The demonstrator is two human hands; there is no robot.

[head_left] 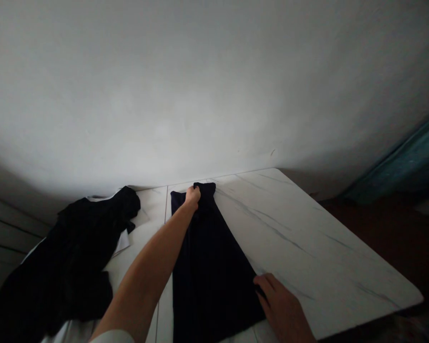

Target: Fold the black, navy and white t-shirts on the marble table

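Observation:
A dark navy garment (214,267) lies lengthwise on a white marble-patterned table (307,238), narrow at the far end and wider toward me. Its exact kind cannot be made out in the dim light. With my arm stretched across its left side, my left hand (193,196) grips the cloth near the far end, fingers closed. My right hand (280,307) pinches the garment's right edge close to the near end. The fingertips of both hands are partly hidden by cloth or by the hands themselves.
A heap of black clothing (75,252) lies to the left, with a bit of white (122,242) beside it. A pale wall (200,95) rises directly behind the table. Teal fabric (411,152) hangs at the far right, above a dark reddish floor (372,228).

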